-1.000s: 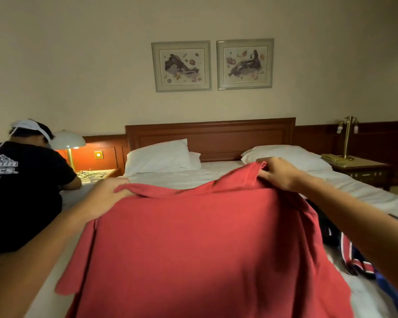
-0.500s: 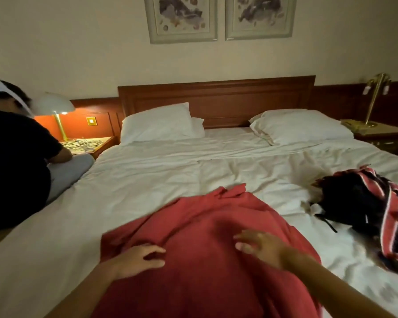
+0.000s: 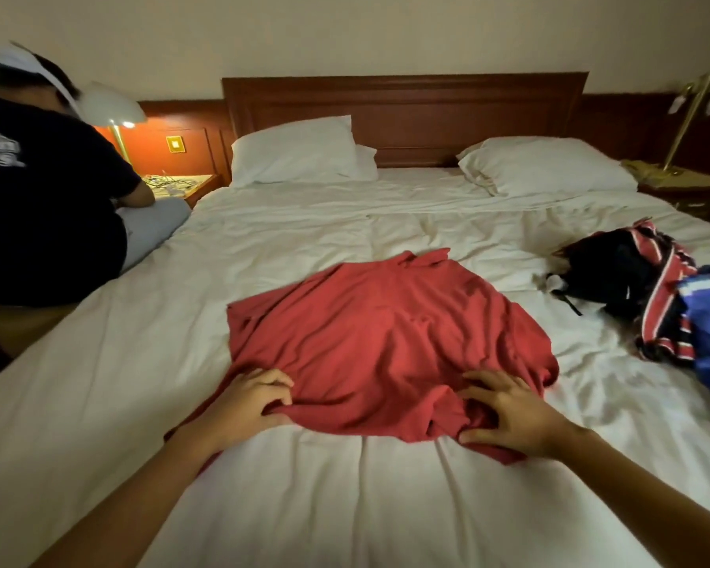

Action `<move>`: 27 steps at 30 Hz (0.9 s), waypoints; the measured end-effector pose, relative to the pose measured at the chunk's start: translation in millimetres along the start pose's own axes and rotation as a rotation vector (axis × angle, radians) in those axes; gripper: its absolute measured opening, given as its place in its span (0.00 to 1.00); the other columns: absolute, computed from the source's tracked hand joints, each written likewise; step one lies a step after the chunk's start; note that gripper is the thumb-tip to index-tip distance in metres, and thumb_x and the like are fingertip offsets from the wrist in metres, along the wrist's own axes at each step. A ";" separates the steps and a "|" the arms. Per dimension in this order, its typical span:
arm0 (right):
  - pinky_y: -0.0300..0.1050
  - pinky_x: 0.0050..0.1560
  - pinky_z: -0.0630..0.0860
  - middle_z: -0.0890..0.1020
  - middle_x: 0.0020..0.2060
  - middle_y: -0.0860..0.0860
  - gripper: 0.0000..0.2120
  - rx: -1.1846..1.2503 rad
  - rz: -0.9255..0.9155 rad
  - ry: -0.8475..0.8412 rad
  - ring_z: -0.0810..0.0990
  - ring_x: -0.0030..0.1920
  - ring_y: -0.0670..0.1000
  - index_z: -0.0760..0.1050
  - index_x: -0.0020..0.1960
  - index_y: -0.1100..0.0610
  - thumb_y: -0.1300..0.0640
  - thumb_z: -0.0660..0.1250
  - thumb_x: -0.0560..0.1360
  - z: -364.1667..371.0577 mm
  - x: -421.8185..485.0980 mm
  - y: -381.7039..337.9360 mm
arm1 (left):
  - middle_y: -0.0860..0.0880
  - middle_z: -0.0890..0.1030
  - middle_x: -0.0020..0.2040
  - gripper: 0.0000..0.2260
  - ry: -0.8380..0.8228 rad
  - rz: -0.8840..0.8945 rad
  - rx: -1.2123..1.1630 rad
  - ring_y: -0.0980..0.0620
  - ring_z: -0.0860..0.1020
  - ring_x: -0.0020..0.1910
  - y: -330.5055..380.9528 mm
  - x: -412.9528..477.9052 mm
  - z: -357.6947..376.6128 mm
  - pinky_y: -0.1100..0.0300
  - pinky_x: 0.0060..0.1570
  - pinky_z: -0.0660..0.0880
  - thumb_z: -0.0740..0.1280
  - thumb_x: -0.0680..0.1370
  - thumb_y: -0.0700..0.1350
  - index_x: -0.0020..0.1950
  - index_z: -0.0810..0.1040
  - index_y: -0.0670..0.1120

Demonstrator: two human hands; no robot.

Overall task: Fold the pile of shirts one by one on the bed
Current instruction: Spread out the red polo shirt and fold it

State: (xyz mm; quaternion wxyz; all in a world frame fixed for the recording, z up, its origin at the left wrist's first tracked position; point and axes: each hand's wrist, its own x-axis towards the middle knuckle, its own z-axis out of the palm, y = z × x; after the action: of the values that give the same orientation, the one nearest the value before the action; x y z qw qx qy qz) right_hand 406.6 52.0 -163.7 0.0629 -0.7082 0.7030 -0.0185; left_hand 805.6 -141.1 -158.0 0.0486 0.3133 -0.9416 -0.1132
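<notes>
The red shirt [image 3: 386,334] lay rumpled on the bed [image 3: 304,239]; your left hand [image 3: 251,403] pinched its hem at 7 o'clock; your right hand [image 3: 509,416] bunched it at 5 o'clock; the shirt pile [image 3: 648,289] sat at 3 o'clock.

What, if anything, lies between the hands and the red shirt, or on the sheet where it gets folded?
Nothing visible. The left hand and right hand grip the red shirt at its near hem; the pile of shirts lies apart to its right.
</notes>
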 end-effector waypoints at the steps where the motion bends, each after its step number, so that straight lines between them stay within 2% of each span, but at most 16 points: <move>1: 0.50 0.69 0.65 0.70 0.68 0.40 0.25 0.007 -0.016 0.035 0.67 0.71 0.45 0.75 0.66 0.43 0.33 0.64 0.74 -3.0 -0.8 -1.7 | 0.57 0.76 0.63 0.10 0.056 -0.007 -0.006 0.55 0.74 0.63 3.8 -1.3 -1.8 0.55 0.65 0.68 0.71 0.77 0.53 0.55 0.81 0.50; 3: 0.44 0.56 0.71 0.81 0.53 0.45 0.07 0.121 -0.007 0.162 0.79 0.58 0.51 0.79 0.54 0.51 0.51 0.67 0.78 -10.4 0.0 -6.7 | 0.53 0.82 0.52 0.03 0.160 -0.089 -0.183 0.52 0.80 0.52 12.7 -3.3 -7.7 0.52 0.57 0.75 0.69 0.80 0.44 0.53 0.80 0.47; 4: 0.42 0.49 0.71 0.82 0.47 0.46 0.03 0.219 0.053 0.237 0.82 0.51 0.52 0.79 0.51 0.53 0.57 0.67 0.78 -15.9 0.5 -9.0 | 0.51 0.83 0.47 0.02 0.222 -0.141 -0.283 0.51 0.81 0.48 16.6 -3.8 -13.4 0.51 0.55 0.76 0.67 0.81 0.41 0.51 0.79 0.47; 5: 0.39 0.45 0.69 0.83 0.43 0.47 0.04 0.316 0.119 0.318 0.82 0.47 0.51 0.78 0.49 0.54 0.61 0.66 0.79 -24.0 0.7 -10.4 | 0.50 0.82 0.45 0.04 0.306 -0.187 -0.363 0.51 0.81 0.45 19.8 -3.5 -21.2 0.52 0.53 0.76 0.66 0.81 0.39 0.51 0.77 0.47; 7: 0.35 0.41 0.68 0.81 0.37 0.44 0.11 0.493 0.198 0.483 0.81 0.40 0.44 0.74 0.44 0.49 0.64 0.63 0.80 -46.8 -0.3 -11.6 | 0.49 0.82 0.46 0.05 0.477 -0.238 -0.412 0.50 0.80 0.46 23.7 -1.6 -40.8 0.55 0.54 0.75 0.63 0.82 0.39 0.53 0.75 0.48; 9: 0.34 0.39 0.69 0.78 0.33 0.44 0.13 0.553 0.233 0.582 0.79 0.37 0.47 0.69 0.41 0.47 0.60 0.61 0.82 -74.8 -1.7 -12.3 | 0.48 0.82 0.50 0.04 0.583 -0.213 -0.378 0.49 0.80 0.49 26.9 0.8 -64.6 0.54 0.55 0.74 0.62 0.83 0.41 0.57 0.75 0.46; 10: 0.38 0.41 0.71 0.78 0.32 0.45 0.11 0.499 0.226 0.602 0.79 0.37 0.51 0.69 0.42 0.47 0.54 0.60 0.83 -88.8 -2.8 -13.3 | 0.48 0.82 0.49 0.05 0.610 -0.189 -0.329 0.49 0.80 0.49 27.8 2.2 -77.1 0.53 0.53 0.75 0.62 0.83 0.44 0.58 0.75 0.46; 11: 0.44 0.42 0.72 0.77 0.32 0.46 0.10 0.402 0.204 0.609 0.79 0.38 0.55 0.68 0.44 0.48 0.47 0.58 0.82 -101.9 -4.0 -14.0 | 0.49 0.83 0.47 0.05 0.623 -0.173 -0.269 0.49 0.81 0.47 29.3 3.3 -90.3 0.51 0.51 0.76 0.63 0.83 0.46 0.56 0.75 0.47; 13: 0.49 0.40 0.71 0.77 0.34 0.45 0.16 0.117 0.175 0.596 0.80 0.41 0.57 0.67 0.49 0.46 0.34 0.55 0.78 -127.7 -5.5 -14.6 | 0.50 0.80 0.38 0.07 0.635 -0.153 -0.180 0.47 0.80 0.40 34.0 5.7 -115.9 0.49 0.44 0.76 0.63 0.82 0.52 0.50 0.75 0.50; 15: 0.51 0.44 0.74 0.78 0.44 0.47 0.18 -0.059 0.251 0.589 0.80 0.49 0.58 0.69 0.54 0.45 0.32 0.57 0.77 -154.0 -2.6 -13.0 | 0.50 0.77 0.33 0.11 0.659 -0.141 -0.147 0.45 0.78 0.37 40.9 10.2 -138.5 0.49 0.40 0.75 0.63 0.82 0.56 0.45 0.73 0.50; 17: 0.54 0.58 0.73 0.75 0.56 0.54 0.21 -0.002 0.338 0.640 0.75 0.60 0.61 0.72 0.64 0.48 0.39 0.60 0.77 -172.2 2.9 -22.7 | 0.50 0.75 0.32 0.13 0.697 -0.108 -0.144 0.46 0.76 0.36 53.6 17.5 -154.5 0.49 0.39 0.74 0.63 0.81 0.57 0.42 0.72 0.50; 18: 0.54 0.64 0.70 0.73 0.60 0.56 0.24 0.092 0.292 0.690 0.72 0.63 0.61 0.72 0.68 0.49 0.40 0.61 0.76 -173.7 6.2 -34.7 | 0.51 0.75 0.32 0.13 0.711 -0.078 -0.158 0.47 0.76 0.36 62.3 22.1 -160.2 0.50 0.40 0.74 0.63 0.81 0.56 0.41 0.72 0.52; 21: 0.54 0.68 0.68 0.70 0.66 0.51 0.39 0.268 0.059 0.660 0.70 0.66 0.54 0.64 0.75 0.44 0.27 0.60 0.69 -151.6 17.3 -96.2 | 0.53 0.76 0.34 0.13 0.685 0.034 -0.149 0.50 0.77 0.38 93.1 33.4 -171.1 0.50 0.42 0.75 0.65 0.81 0.57 0.40 0.73 0.51; 23: 0.56 0.68 0.68 0.69 0.68 0.48 0.43 0.235 0.093 0.516 0.69 0.68 0.53 0.61 0.76 0.42 0.24 0.62 0.66 -124.9 28.2 -125.3 | 0.55 0.78 0.36 0.13 0.643 0.114 -0.116 0.53 0.78 0.40 110.1 36.0 -173.4 0.50 0.45 0.75 0.66 0.80 0.57 0.42 0.75 0.50; 25: 0.55 0.64 0.70 0.73 0.64 0.49 0.30 0.153 0.181 0.448 0.72 0.65 0.55 0.71 0.67 0.45 0.33 0.66 0.70 -103.6 37.1 -130.9 | 0.56 0.79 0.37 0.12 0.611 0.161 -0.115 0.55 0.78 0.40 117.9 34.4 -173.1 0.51 0.45 0.75 0.67 0.79 0.58 0.42 0.77 0.51; 27: 0.51 0.53 0.74 0.78 0.53 0.51 0.11 0.132 0.214 0.530 0.77 0.57 0.58 0.77 0.51 0.52 0.49 0.65 0.72 -93.5 38.9 -122.5 | 0.55 0.79 0.37 0.13 0.591 0.170 -0.125 0.57 0.78 0.40 115.1 29.5 -172.3 0.52 0.45 0.76 0.66 0.78 0.60 0.43 0.78 0.51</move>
State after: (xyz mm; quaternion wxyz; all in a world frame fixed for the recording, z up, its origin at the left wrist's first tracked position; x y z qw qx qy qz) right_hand 518.0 7.8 -59.3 -0.0753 -0.5950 0.7627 -0.2419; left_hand 743.4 -100.7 37.8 0.3486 0.2492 -0.9008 -0.0703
